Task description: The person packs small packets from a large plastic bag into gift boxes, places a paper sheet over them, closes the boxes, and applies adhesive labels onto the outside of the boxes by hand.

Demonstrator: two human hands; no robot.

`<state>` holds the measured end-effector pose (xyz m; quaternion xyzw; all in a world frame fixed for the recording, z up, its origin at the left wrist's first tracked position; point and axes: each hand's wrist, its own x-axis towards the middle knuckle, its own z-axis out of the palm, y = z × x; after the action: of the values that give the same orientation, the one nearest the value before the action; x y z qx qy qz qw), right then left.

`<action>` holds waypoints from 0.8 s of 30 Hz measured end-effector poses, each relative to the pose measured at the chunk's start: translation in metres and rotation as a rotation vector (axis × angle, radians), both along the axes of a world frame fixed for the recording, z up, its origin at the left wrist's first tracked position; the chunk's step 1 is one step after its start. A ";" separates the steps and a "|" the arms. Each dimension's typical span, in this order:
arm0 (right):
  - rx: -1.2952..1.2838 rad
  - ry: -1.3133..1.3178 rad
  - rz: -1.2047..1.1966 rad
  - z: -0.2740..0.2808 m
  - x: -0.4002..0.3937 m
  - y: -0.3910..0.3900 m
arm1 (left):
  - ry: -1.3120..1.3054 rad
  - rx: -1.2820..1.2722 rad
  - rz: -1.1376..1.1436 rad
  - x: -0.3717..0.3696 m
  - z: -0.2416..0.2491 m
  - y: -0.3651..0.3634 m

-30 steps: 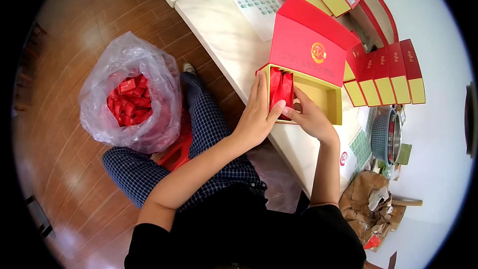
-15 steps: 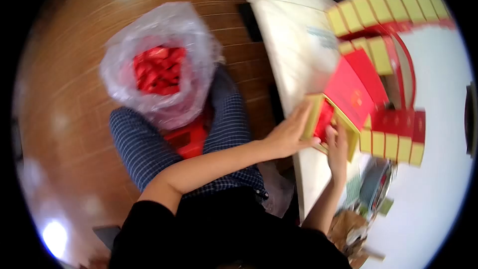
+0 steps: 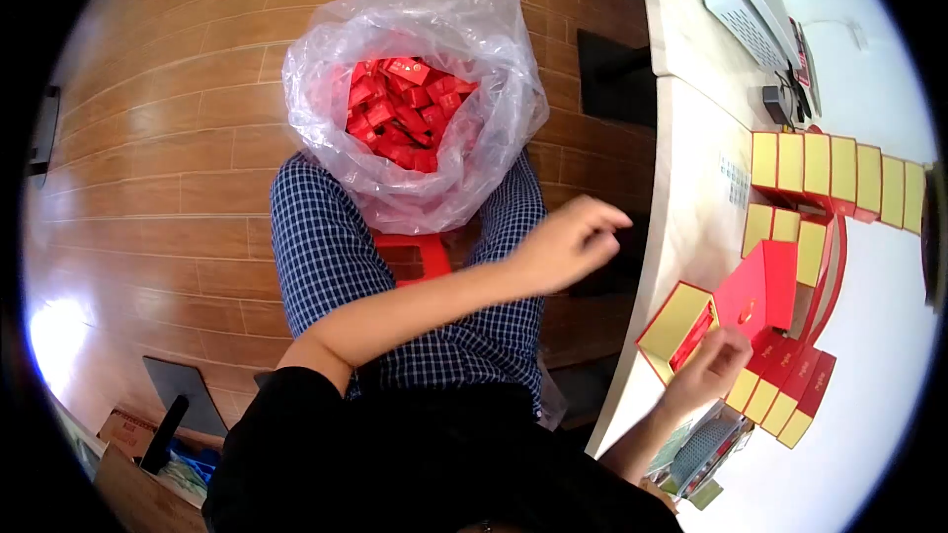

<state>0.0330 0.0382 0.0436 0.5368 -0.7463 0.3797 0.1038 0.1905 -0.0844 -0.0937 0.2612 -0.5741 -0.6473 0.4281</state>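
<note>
An opened gift box (image 3: pixel 683 319) with yellow sides and a raised red lid (image 3: pixel 762 286) stands on the table, with red contents partly visible inside. My right hand (image 3: pixel 716 367) is at the box's opening, its fingers curled; what they grip, if anything, is hidden. My left hand (image 3: pixel 571 245), slightly blurred, hangs in the air between my lap and the table edge. Its index finger reaches out, the others are loosely bent, and nothing shows in it. On the floor before my knees, a clear plastic bag (image 3: pixel 326 69) holds many small red packets (image 3: pixel 405 114).
Rows of yellow-and-red boxes (image 3: pixel 829 168) line the table (image 3: pixel 691 138) by the wall, and more boxes (image 3: pixel 785 390) stand right beside the opened one. A white device (image 3: pixel 746 5) sits at the far end. A red stool (image 3: pixel 415 255) shows between my legs.
My left hand has left the box and moved left toward the bag. My right hand stays at the box. The view has turned, so the bag and table appear further right.
</note>
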 end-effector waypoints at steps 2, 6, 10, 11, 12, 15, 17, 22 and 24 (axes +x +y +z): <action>0.016 -0.087 0.175 -0.044 0.041 -0.043 | -0.006 0.151 0.242 0.036 -0.034 -0.038; 0.495 -0.457 0.424 -0.173 0.134 -0.156 | 0.050 0.220 0.574 0.143 -0.090 -0.102; 0.728 -0.448 0.653 -0.352 0.185 -0.242 | -0.059 0.483 0.863 0.228 -0.131 -0.151; 0.804 -0.355 0.711 -0.393 0.194 -0.258 | -0.050 0.547 0.916 0.239 -0.134 -0.163; 0.872 -0.258 0.764 -0.426 0.199 -0.271 | -0.037 0.606 0.963 0.245 -0.138 -0.175; 1.228 0.128 0.735 -0.475 0.219 -0.287 | -0.015 0.674 0.979 0.247 -0.157 -0.206; 1.259 0.185 0.746 -0.496 0.225 -0.287 | -0.033 0.729 0.885 0.241 -0.165 -0.213; 1.298 0.293 0.835 -0.555 0.207 -0.293 | -0.017 0.895 0.825 0.248 -0.192 -0.216; 1.158 0.132 0.802 -0.559 0.192 -0.302 | -0.022 0.938 0.819 0.247 -0.201 -0.213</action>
<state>0.2250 -0.2634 -0.5150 0.7612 -0.5650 -0.1030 -0.3014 0.4377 -0.2977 -0.2942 0.6272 -0.0860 -0.6109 0.4754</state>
